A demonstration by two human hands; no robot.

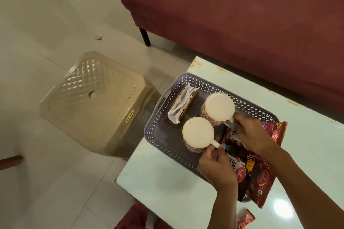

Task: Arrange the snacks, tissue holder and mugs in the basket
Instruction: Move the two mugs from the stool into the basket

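Hands [216, 169] [250, 134] each pinch the handle of an upturned white patterned ceramic mug [198, 134] [218, 108] in the grey perforated plastic basket [158, 135], stiff, probably breakable.

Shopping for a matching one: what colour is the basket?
Greyish lavender with a perforated lattice wall, the basket shows best in the head view.

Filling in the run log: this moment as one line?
left hand: grips near mug handle | right hand: grips far mug handle | both mugs in basket beside tissue holder
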